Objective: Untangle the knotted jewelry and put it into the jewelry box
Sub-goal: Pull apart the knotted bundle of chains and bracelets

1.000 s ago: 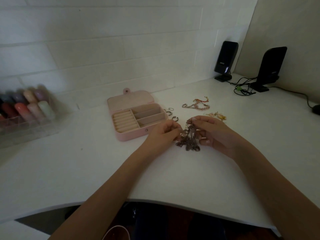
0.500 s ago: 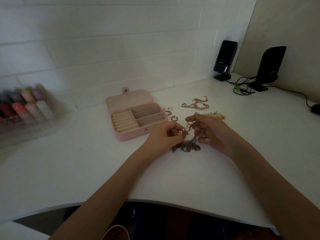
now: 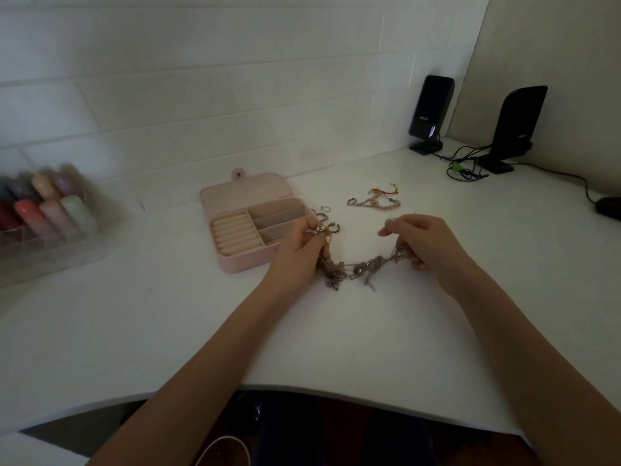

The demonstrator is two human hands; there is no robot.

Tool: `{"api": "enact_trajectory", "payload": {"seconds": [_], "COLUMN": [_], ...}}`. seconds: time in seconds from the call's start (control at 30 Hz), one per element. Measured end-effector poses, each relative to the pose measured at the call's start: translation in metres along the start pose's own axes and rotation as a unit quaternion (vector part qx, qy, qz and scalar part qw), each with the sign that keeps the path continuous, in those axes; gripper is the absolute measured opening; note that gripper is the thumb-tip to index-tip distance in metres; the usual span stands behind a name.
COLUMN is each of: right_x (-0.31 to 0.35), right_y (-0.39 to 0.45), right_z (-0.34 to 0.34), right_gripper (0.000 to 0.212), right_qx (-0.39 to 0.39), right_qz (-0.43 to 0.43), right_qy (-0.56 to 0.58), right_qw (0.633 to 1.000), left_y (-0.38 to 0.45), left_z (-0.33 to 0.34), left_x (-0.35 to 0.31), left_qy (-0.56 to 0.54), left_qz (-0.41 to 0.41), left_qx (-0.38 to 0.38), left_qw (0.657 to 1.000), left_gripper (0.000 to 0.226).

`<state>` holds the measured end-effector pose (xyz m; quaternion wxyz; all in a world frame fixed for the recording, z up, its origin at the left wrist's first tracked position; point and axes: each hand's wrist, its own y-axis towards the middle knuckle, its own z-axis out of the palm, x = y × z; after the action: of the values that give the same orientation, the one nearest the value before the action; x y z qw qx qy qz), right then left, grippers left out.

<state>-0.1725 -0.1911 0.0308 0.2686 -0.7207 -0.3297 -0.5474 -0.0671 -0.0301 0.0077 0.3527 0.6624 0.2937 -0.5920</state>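
1. White desk [image 3: 134, 331] with a curved front edge, filling most of the view.
2. Rear wall of white rectangular tiles [image 3: 201, 95]; a plain beige wall [image 3: 554, 38] meets it at the right corner.
3. Two black speakers, one [image 3: 430, 112] in the corner and one [image 3: 515, 126] to its right, with dark cables [image 3: 465, 168] coiled between them on the desk.
4. Clear organizer [image 3: 43, 243] holding pastel bottles at the left, blurred.
5. Lighting dim and even.
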Motion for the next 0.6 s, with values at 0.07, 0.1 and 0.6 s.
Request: {"api": "enact_trajectory", "payload": {"seconds": [0.07, 0.1, 0.6], "right_x": [-0.003, -0.005, -0.012], "right_y": [0.002, 0.003, 0.005], "right_z": [0.000, -0.001, 0.004], "right_gripper": [0.021, 0.021, 0.006], "right_qx": [-0.036, -0.050, 0.066], "right_qz": [-0.008, -0.012, -0.209], "right_qy": [-0.034, -0.041, -0.216], "right_qw": [0.999, 0.998, 0.951], "left_y": [0.000, -0.001, -0.006], "left_z": [-0.001, -0.001, -0.004], "left_x": [0.000, -0.001, 0.000], "left_qy": [0.011, 0.006, 0.055], "left_qz": [0.009, 0.007, 0.063], "left_qx": [-0.012, -0.016, -0.015], "left_qw": [1.000, 1.000, 0.996], "left_gripper": [0.012, 0.011, 0.019]}}
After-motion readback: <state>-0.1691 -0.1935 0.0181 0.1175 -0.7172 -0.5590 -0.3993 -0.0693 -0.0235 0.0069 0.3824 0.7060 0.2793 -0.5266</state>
